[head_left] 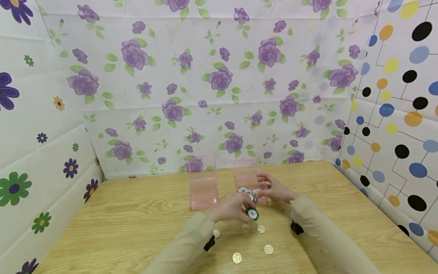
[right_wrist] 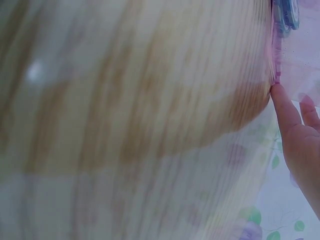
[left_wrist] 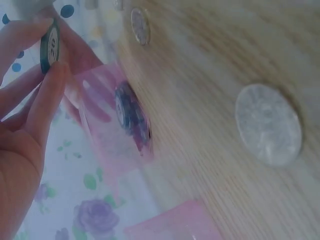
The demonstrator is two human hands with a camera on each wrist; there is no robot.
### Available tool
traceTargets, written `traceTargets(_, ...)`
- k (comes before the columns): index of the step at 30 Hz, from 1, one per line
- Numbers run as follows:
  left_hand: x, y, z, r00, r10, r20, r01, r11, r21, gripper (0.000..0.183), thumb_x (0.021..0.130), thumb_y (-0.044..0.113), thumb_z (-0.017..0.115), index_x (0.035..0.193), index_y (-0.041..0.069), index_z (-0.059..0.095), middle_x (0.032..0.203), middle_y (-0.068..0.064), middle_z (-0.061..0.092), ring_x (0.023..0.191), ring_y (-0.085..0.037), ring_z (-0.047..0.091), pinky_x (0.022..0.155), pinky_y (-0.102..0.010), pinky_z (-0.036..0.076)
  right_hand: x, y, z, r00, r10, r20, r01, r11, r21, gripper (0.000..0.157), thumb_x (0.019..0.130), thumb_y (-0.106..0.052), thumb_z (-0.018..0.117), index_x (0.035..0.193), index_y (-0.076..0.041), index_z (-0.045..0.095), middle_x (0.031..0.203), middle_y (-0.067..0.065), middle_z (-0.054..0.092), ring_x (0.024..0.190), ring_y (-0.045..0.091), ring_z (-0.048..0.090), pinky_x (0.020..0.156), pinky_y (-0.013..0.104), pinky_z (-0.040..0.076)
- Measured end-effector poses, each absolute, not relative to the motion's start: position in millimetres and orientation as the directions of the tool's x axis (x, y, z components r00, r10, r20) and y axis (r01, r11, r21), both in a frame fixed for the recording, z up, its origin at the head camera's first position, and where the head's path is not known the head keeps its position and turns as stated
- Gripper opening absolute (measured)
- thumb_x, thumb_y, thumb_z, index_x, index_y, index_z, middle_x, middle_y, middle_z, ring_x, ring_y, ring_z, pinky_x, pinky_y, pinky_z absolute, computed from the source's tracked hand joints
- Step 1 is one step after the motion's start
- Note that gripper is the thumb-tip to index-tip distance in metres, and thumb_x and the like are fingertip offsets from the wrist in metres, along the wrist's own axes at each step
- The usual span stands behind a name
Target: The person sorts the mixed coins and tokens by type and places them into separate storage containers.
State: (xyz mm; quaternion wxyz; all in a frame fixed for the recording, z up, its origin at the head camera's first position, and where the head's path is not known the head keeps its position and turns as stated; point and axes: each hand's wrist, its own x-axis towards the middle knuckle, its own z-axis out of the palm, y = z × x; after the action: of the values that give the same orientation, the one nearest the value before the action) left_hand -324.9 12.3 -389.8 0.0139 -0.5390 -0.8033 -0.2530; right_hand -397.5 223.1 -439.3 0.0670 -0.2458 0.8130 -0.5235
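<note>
My left hand (head_left: pixel 232 207) pinches a green-edged poker chip (head_left: pixel 252 214) marked 20 between thumb and fingers, in front of the right-hand pink clear box (head_left: pixel 245 171). In the left wrist view that poker chip (left_wrist: pixel 51 46) is seen almost edge-on. Several dark and white chips (left_wrist: pixel 131 114) lie in the box. My right hand (head_left: pixel 278 189) is at the box's right side. With its fingers extended, the right hand (right_wrist: pixel 300 137) touches the box's lower edge in the right wrist view; part of it shows behind the pink wall.
A second pink clear box (head_left: pixel 203 190) stands to the left. Several gold-coloured coins, one a near coin (head_left: pixel 237 258), lie on the wooden table (head_left: pixel 137 220) near my forearms, with a clear disc (head_left: pixel 245 227) among them. Patterned cloth (head_left: pixel 205 87) walls the table's back and sides.
</note>
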Motion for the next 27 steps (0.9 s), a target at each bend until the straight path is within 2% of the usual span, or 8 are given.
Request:
traceTargets(5, -332, 11, -389, -0.473, 0.825, 0.309, 0.831, 0.301, 0.469, 0.028, 0.055, 0.015, 0.062, 0.08, 0.006, 0.053, 0.076, 0.002, 0.047, 0.065, -0.012, 0.047, 0.052, -0.011, 0.036, -400, 225, -442, -0.861, -0.483, 0.159, -0.347, 0.33, -0.878, 0.061, 0.063, -0.02, 0.056, 0.111, -0.024, 0.019, 0.11, 0.013, 0.021, 0.097, 0.029, 0.022, 0.074, 0.035, 0.025)
traceTargets(13, -347, 9, -395, -0.591, 0.742, 0.317, 0.753, 0.367, 0.546, 0.031, 0.054, 0.018, 0.062, 0.081, 0.005, 0.053, 0.073, 0.001, 0.048, 0.062, -0.016, 0.047, 0.049, -0.011, 0.037, -393, 222, -436, -0.855, -0.491, 0.167, -0.359, 0.329, -0.873, 0.062, 0.063, -0.02, 0.056, 0.113, -0.018, 0.018, 0.109, 0.016, 0.021, 0.095, 0.035, 0.02, 0.073, 0.035, 0.027)
traceTargets(22, -358, 5, -384, -0.64, 0.675, 0.367, 0.729, 0.38, 0.57, 0.029, 0.055, 0.017, 0.062, 0.08, 0.005, 0.054, 0.072, 0.001, 0.051, 0.063, -0.014, 0.047, 0.049, -0.014, 0.037, -392, 221, -434, -0.849, -0.496, 0.183, -0.385, 0.343, -0.857, 0.061, 0.065, -0.018, 0.055, 0.113, -0.017, 0.018, 0.108, 0.017, 0.021, 0.094, 0.036, 0.022, 0.071, 0.037, 0.027)
traceTargets(23, -358, 5, -383, -0.649, 0.667, 0.366, 0.719, 0.38, 0.582, 0.029, 0.055, 0.017, 0.062, 0.08, 0.005, 0.054, 0.072, 0.0, 0.051, 0.061, -0.011, 0.047, 0.049, -0.014, 0.037, -393, 221, -435, -0.845, -0.501, 0.186, -0.391, 0.342, -0.855, 0.061, 0.065, -0.018, 0.055, 0.113, -0.016, 0.017, 0.108, 0.018, 0.02, 0.094, 0.037, 0.021, 0.071, 0.038, 0.027)
traceTargets(27, -361, 6, -381, -0.663, 0.65, 0.371, 0.708, 0.384, 0.592, 0.03, 0.056, 0.017, 0.062, 0.082, 0.005, 0.053, 0.074, -0.001, 0.05, 0.063, -0.01, 0.046, 0.049, -0.014, 0.037, -395, 222, -436, -0.859, -0.486, 0.162, -0.359, 0.344, -0.868, 0.064, 0.063, -0.021, 0.056, 0.114, -0.015, 0.017, 0.109, 0.015, 0.021, 0.095, 0.035, 0.021, 0.073, 0.034, 0.027)
